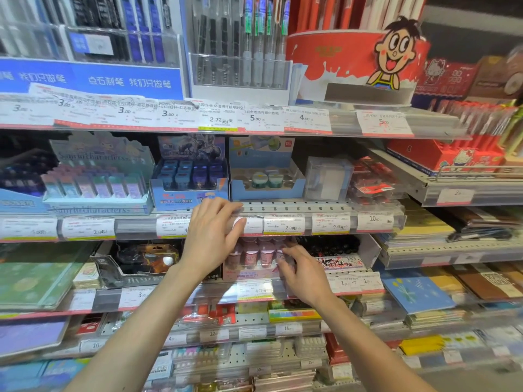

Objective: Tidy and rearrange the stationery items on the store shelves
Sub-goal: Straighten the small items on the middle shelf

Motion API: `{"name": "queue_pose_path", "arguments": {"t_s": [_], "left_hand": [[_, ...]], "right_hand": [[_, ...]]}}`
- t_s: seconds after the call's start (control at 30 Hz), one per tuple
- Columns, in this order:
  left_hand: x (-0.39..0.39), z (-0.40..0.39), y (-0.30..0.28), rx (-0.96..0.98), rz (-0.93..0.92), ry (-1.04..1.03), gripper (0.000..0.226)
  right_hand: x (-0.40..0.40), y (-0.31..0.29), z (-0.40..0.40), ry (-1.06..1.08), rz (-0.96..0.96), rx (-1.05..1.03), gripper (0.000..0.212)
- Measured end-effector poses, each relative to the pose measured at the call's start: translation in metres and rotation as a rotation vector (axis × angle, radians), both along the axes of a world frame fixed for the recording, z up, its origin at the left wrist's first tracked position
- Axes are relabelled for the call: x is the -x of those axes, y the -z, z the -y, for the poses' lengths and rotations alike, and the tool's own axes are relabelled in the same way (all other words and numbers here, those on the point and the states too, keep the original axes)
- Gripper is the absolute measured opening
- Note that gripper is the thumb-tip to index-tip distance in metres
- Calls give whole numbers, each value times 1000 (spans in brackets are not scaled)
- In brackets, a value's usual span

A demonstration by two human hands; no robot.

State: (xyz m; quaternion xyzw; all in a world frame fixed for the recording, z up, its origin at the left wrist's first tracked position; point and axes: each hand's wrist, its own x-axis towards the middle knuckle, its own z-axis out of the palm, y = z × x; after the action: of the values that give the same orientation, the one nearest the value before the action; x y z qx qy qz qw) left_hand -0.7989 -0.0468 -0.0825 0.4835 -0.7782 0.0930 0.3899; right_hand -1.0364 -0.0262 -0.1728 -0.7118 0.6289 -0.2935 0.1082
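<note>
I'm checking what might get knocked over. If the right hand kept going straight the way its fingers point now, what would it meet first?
The right hand points up-left into the pink display box. Its fingers already appear to be at the rightmost of the pink sharpeners, so those come first, though depth is unclear.
</note>
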Motion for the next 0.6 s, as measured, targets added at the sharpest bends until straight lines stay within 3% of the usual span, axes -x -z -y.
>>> {"name": "queue_pose_path", "arguments": {"t_s": [0.17,0.37,0.6], "left_hand": [[-9,-7,-6,-42,-13,59,41],[-15,-46,8,-1,-145,-15,41],[-4,-108,85,-439,-437,-158,45]], "right_hand": [[0,-7,-8,-30,48,-96,54],[0,-6,-36,9,193,-15,57],[-1,33,-90,9,284,-7,51]]}}
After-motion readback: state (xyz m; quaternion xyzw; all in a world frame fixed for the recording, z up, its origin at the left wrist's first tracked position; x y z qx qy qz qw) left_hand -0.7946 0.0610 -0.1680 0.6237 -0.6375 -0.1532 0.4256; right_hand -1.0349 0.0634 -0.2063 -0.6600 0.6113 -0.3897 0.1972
